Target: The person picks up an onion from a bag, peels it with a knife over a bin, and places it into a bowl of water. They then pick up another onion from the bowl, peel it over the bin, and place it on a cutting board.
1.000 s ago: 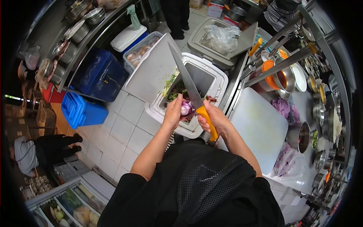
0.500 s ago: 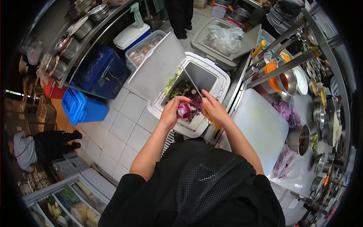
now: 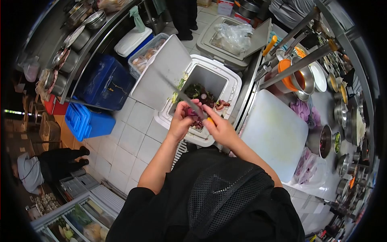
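Over the open grey-white bin (image 3: 236,86), my left hand (image 3: 180,123) is closed around a red onion (image 3: 194,114), which my fingers partly cover. In my right hand (image 3: 219,128) is a knife (image 3: 183,97) with a yellow handle; its blade is blurred and points up and left, passing across the onion. The two hands are close together, and my right fingers reach to the onion. Inside the bin lie onion skins and green leafy scraps (image 3: 196,90). A piece of reddish peel (image 3: 222,105) rests on the bin's right rim.
A white cutting board (image 3: 276,133) lies on the steel counter to the right, near a metal pot (image 3: 319,140) and stacked bowls. Blue bins (image 3: 88,119) stand on the tiled floor at left. Another person's legs (image 3: 181,18) show beyond the bins; a second person (image 3: 44,167) is at far left.
The knife has swung from beside the onion to across it, its blade now pointing up-left. My right hand has moved left, closer to my left hand. Peel now shows on the bin's rim.
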Demonstrator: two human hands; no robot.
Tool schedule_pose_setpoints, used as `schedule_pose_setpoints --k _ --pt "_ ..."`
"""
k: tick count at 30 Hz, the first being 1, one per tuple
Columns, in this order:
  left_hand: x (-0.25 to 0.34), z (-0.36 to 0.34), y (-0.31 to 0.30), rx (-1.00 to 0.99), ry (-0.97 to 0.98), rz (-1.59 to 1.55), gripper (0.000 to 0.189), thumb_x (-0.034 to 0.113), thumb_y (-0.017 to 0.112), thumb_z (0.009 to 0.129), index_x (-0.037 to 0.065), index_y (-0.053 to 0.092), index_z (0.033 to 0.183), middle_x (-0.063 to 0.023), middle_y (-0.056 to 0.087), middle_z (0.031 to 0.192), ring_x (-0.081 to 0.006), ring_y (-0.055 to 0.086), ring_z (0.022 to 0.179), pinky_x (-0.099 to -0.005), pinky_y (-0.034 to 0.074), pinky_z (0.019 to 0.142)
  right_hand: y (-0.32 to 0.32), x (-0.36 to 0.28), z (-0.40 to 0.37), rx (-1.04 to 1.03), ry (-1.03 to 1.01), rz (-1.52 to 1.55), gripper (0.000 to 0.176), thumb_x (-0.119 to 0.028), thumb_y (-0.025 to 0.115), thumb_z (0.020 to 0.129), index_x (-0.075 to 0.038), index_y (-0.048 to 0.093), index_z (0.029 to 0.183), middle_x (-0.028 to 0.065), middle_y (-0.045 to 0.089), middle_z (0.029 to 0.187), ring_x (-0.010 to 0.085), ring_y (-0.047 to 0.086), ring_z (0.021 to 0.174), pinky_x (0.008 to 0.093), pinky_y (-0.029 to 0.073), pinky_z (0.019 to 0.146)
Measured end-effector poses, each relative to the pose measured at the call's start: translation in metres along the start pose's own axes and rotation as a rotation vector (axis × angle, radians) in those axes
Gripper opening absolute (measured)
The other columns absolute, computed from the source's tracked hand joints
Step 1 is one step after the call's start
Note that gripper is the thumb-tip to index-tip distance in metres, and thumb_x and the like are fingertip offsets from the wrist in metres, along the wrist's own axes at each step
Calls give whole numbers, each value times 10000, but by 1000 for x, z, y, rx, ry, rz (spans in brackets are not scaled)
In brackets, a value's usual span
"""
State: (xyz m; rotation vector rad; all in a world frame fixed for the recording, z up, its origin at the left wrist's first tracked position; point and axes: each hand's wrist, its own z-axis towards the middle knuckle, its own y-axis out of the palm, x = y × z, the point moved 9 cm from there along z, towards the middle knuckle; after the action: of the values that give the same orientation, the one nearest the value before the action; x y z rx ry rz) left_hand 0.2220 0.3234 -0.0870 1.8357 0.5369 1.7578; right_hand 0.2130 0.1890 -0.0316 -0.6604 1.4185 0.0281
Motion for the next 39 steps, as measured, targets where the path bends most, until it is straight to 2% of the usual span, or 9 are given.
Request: schedule_pose_setpoints --k 1,6,12,15,17,20,25,28,39 --pt "3 0 2 13 24 39 404 -67 605 755 84 472 1105 -138 499 1294 -243 509 1192 -372 456 980 4 -8 -3 -46 5 -109 646 -409 555 926 -68 361 1438 213 651 829 397 643 760 429 488 647" --pt "16 -1 8 -11 206 233 386 -31 665 790 114 490 1102 -156 511 1275 -270 492 1212 -401 414 1030 10 -21 -6 -57 6 -272 656 -422 554 921 -99 338 1450 220 652 833 397 640 735 450 494 639" --pt "20 -6 11 80 102 212 446 -81 618 737 78 467 1126 -146 508 1284 -262 491 1221 -390 411 1040 9 -15 -4 -45 20 -224 619 -392 559 927 -99 369 1438 221 649 833 415 631 752 457 490 643" --pt "18 -6 7 60 139 215 485 -46 637 729 60 444 1162 -142 513 1273 -253 490 1226 -383 398 1053 -4 -25 -1 81 -224 -215 532 -333 529 969 -134 391 1444 141 638 768 279 636 640 347 498 618" --pt "24 -5 10 33 179 257 510 -25 653 729 60 431 1180 -142 517 1263 -249 489 1227 -381 393 1058 5 10 2 -176 299 398 488 -361 513 979 -106 466 1393 52 570 648 149 562 559 296 442 523" --pt "34 -5 20 -11 217 324 574 18 688 730 63 401 1226 -146 517 1249 -240 485 1234 -376 385 1063 -2 24 5 -165 384 516 451 -347 480 999 -112 486 1384 -21 477 617 39 454 544 217 379 500" --pt "28 -2 15 30 155 326 591 25 682 735 60 394 1249 -116 500 1281 -212 495 1193 -359 411 1031 -3 -15 1 -79 47 -4 561 -380 561 939 -125 422 1420 182 676 900 354 669 824 389 501 747" --pt "30 -1 13 64 196 393 601 11 668 727 64 396 1261 -107 488 1294 -206 497 1188 -353 418 1023 3 -20 2 -104 66 -148 558 -365 564 938 -131 419 1423 190 667 880 361 664 809 385 500 734" --pt "44 -8 17 4 229 437 574 22 683 717 51 402 1217 -129 498 1268 -217 476 1216 -364 376 1056 -1 11 9 -233 360 532 496 -376 417 1019 -91 416 1425 -10 442 587 68 413 444 232 336 393"
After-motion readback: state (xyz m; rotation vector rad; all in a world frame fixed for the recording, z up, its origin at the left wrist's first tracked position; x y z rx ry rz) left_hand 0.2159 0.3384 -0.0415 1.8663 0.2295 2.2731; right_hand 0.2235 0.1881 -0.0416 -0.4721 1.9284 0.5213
